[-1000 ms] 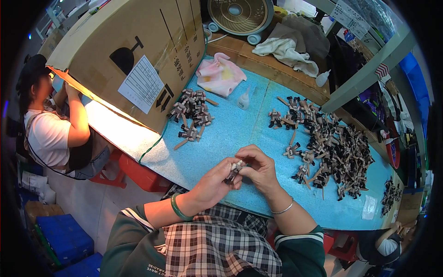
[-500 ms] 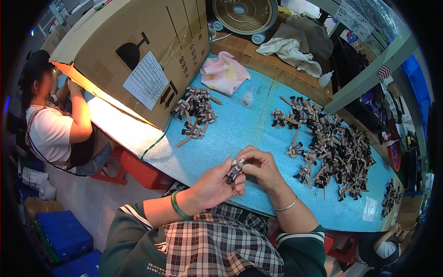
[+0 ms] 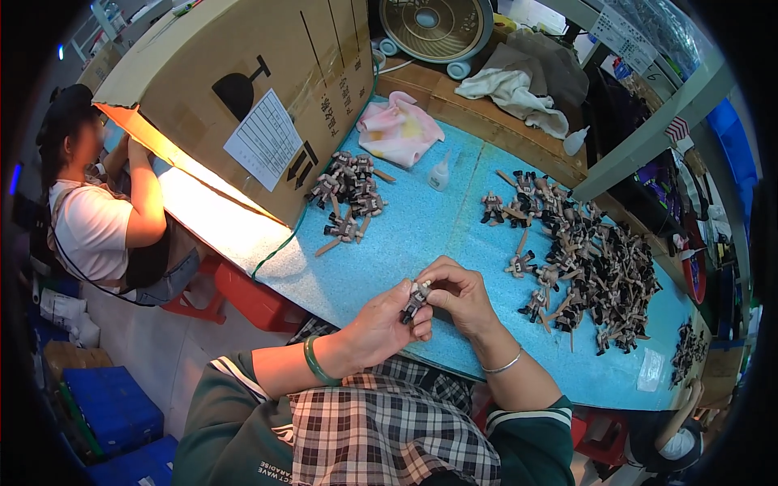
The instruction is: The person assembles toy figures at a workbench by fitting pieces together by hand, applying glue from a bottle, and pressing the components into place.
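Note:
A small grey and black toy figure (image 3: 415, 303) is held close to the table's near edge, in front of my body. My left hand (image 3: 378, 324) is closed around its body from the left. The fingers of my right hand (image 3: 459, 293) pinch its upper end, where a pale bit shows between the fingertips. Part of the figure is hidden by my fingers. A large heap of similar figures (image 3: 596, 267) with brown flat pieces lies to the right. A smaller pile of them (image 3: 350, 190) lies at the far left, by the carton.
A big cardboard carton (image 3: 243, 105) stands at the left of the blue tabletop (image 3: 438, 235). Behind lie a pink cloth (image 3: 397, 130) and a small white dropper bottle (image 3: 438, 173). A fan (image 3: 436, 28) stands at the back. A co-worker (image 3: 105, 194) sits at the left.
The whole view has shifted slightly. Both hands keep nearly the same hold on the toy figure.

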{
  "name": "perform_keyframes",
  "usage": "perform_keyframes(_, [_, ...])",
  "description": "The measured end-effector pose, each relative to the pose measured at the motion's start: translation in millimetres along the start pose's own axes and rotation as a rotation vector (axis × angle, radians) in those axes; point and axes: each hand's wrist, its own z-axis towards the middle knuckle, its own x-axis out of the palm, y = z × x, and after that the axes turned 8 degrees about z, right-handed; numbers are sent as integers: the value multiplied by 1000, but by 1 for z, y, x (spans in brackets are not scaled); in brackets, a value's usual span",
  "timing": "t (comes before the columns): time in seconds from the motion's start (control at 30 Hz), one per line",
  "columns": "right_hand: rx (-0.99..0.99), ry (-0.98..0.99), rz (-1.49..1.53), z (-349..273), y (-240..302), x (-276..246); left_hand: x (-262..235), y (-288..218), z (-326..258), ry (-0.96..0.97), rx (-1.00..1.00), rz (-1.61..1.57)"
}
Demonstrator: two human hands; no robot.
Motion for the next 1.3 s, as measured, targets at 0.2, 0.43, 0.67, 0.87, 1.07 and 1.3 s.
perform_keyframes(0.2, [-45,-94,18,0,3,11,1,-1,9,-195,359,619])
perform_keyframes(0.43, [-265,-200,-136,-3,-6,12,-12,-4,22,-419,711,1545])
perform_keyframes(0.67, [-288,-283,-470,2,-10,6,-17,-15,23,-401,735,1548])
perform_keyframes(0.87, [-235,-294,-536,4,-9,5,-28,-18,19,-388,785,1616])
perform_keyframes(1.07, [-322,-278,-604,6,-10,4,-33,-19,21,-390,818,1627])
perform_keyframes(1.3, [-386,-261,-719,7,-11,6,-35,-16,18,-371,846,1784])
